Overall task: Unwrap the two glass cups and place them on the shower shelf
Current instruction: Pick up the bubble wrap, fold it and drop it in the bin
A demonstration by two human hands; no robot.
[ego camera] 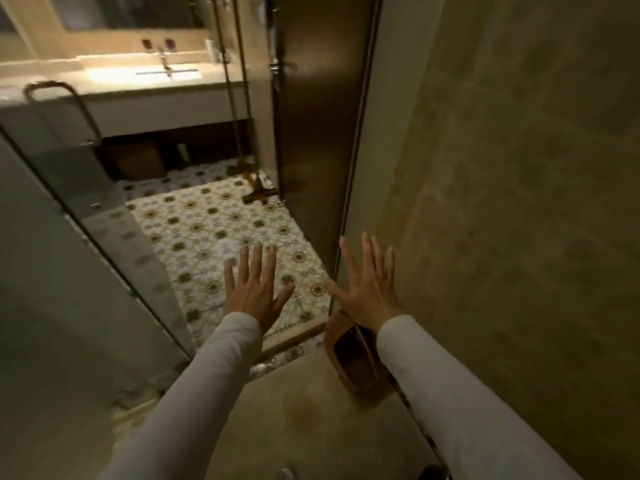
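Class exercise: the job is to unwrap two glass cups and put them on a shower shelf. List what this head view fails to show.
1. Glass cups and shower shelf: not in the frame; left hand and right hand are open and hold nothing.
2. Items on the vanity counter: too small and blurred.
3. Wicker basket: partly hidden by the right sleeve; contents too dark.

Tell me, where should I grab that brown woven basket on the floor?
Probably the basket is best taken by its left rim, coming down from above. Its open top faces up, so fingers can hook over the edge, and the wall stands close on its right side. The left hand and right hand are both open and empty.
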